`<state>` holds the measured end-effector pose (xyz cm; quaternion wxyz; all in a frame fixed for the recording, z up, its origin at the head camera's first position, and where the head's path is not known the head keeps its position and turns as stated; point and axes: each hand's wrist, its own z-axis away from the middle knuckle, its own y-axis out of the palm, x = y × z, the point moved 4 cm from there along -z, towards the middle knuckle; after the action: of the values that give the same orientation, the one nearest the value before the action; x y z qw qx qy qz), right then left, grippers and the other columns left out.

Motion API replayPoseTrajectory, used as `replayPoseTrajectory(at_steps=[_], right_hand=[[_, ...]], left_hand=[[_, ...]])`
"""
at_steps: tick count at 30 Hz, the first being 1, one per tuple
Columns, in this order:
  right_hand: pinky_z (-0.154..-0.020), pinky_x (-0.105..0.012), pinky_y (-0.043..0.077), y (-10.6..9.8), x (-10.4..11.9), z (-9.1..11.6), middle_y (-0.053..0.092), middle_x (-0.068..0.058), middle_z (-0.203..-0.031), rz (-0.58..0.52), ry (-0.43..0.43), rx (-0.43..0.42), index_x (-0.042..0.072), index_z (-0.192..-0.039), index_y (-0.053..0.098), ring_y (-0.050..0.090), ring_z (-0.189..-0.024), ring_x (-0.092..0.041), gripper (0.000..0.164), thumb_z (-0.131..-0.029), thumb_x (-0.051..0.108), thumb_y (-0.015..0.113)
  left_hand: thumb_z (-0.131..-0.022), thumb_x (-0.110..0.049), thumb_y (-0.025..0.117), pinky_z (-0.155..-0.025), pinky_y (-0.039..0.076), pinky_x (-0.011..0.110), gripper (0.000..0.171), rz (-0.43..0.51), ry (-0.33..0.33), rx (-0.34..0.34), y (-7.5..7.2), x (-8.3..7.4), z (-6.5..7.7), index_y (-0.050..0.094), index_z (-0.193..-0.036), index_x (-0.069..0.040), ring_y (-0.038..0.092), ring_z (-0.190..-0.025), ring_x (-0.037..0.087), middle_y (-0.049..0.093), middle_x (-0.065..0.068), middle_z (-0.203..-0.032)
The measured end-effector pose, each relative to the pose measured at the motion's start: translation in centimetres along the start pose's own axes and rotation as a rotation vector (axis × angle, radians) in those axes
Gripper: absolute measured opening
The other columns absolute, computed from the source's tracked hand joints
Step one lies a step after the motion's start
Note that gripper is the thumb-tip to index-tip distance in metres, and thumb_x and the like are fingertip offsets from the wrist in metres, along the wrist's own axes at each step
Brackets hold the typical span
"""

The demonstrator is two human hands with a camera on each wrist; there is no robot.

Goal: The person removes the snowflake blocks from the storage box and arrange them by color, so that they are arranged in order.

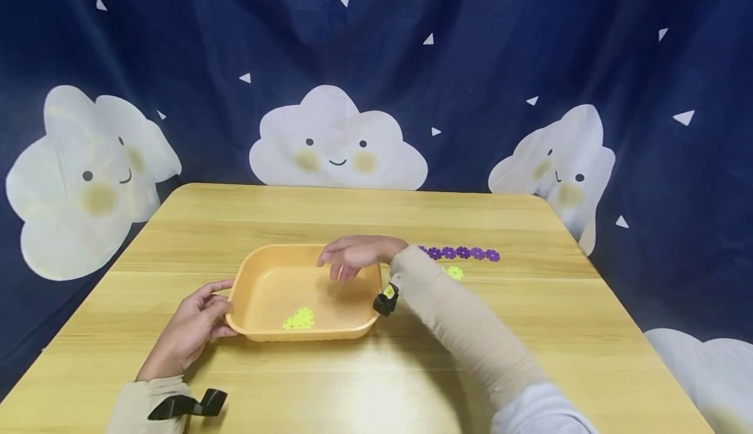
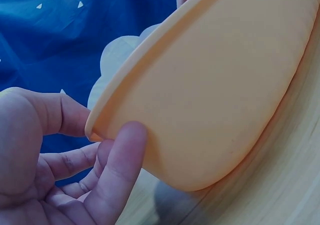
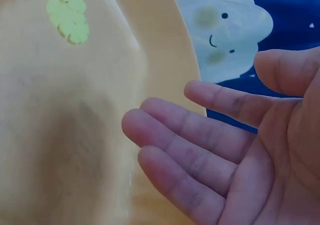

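An orange plastic basin (image 1: 306, 335) stands on the table, and several yellow flower-shaped discs (image 1: 302, 319) lie together inside it near the front wall. My left hand (image 1: 197, 319) pinches the basin's left rim; in the left wrist view the thumb (image 2: 125, 155) presses the outer wall while fingers reach over the edge. Over the right part of the basin hovers my right hand (image 1: 360, 254), holding nothing. Its fingers (image 3: 185, 130) are loosely extended with the palm toward the right wrist camera. A row of purple flower-shaped discs (image 1: 463, 252) lies to the right of the basin.
Below the purple row, a yellow disc (image 1: 454, 272) lies on the wooden table (image 1: 529, 329), partly beside the right sleeve (image 1: 465, 319). The right forearm crosses the table and may hide more discs. A dark blue curtain (image 1: 376, 48) with cloud prints hangs behind.
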<state>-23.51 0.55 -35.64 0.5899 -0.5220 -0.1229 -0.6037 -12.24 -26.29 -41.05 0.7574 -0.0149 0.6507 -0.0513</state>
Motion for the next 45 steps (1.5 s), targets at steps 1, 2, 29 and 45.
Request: replayPoseTrajectory(at_steps=[1,2,29,45], right_hand=[[-0.090,-0.037,0.055,0.1,0.1,-0.3,0.063,-0.017,-0.115,0.003,0.002,0.013,0.005,-0.139,0.048,0.065,-0.101,-0.031,0.044,-0.106,0.029,0.032],[-0.090,-0.035,0.055,0.1,0.1,-0.5,0.063,-0.016,-0.115,0.006,0.005,0.026,0.006,-0.139,0.048,0.065,-0.101,-0.030,0.044,-0.106,0.030,0.033],[-0.094,-0.024,0.052,4.1,1.0,-4.2,0.055,-0.007,-0.137,-0.023,0.060,0.445,0.010,-0.144,0.044,0.060,-0.112,-0.013,0.048,-0.097,0.009,0.057],[-0.095,-0.020,0.050,4.1,1.5,-4.6,0.046,-0.004,-0.146,0.051,0.095,0.367,0.011,-0.145,0.042,0.053,-0.122,-0.011,0.049,-0.098,0.001,0.052]], left_hand=[[-0.096,0.001,0.047,-0.067,0.062,0.035,0.049,-0.005,0.005,0.001,0.0,0.0,0.0,0.029,-0.141,0.006,0.065,-0.079,0.022,0.056,0.014,-0.100],[-0.096,0.000,0.047,-0.067,0.062,0.035,0.048,-0.008,0.009,0.000,0.0,0.0,-0.1,0.029,-0.141,0.006,0.065,-0.079,0.022,0.056,0.014,-0.100],[-0.096,0.003,0.049,-0.062,0.062,0.031,0.049,0.049,-0.006,-0.003,0.0,0.2,-0.2,0.029,-0.141,0.007,0.064,-0.074,0.019,0.057,0.009,-0.095],[-0.097,0.001,0.048,-0.067,0.062,0.034,0.048,0.004,0.001,0.004,0.1,0.1,0.2,0.029,-0.141,0.008,0.064,-0.078,0.021,0.055,0.013,-0.099]])
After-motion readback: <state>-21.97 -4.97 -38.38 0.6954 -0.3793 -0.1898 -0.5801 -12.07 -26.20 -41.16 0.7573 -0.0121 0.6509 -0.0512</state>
